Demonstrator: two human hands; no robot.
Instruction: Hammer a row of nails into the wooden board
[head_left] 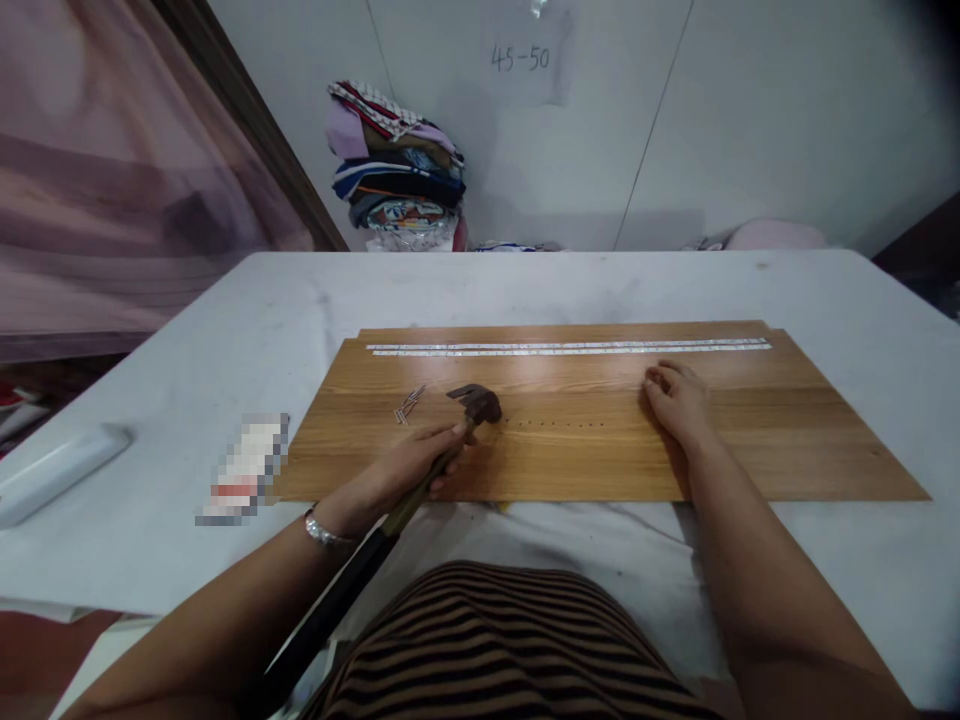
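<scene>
My left hand [439, 450] is wrapped round the upper handle of a claw hammer [477, 402], close under its dark metal head. The long handle runs back beneath my left forearm. The hammer head is over a wooden board [750, 450], at the left end of a row of small dark nail heads or holes [553, 424]. Several loose nails [409, 405] lie on the board just left of the hammer. Farther right, my right hand [679, 400] rests on the board with curled fingers; nothing shows in them.
Two white marked strips [570, 348] lie along the board's far side. The board is on a white-covered table [600, 285]. A blurred-out flat item [251, 465] and a white roll [64, 475] lie at left. Folded clothes [401, 170] are stacked beyond the table.
</scene>
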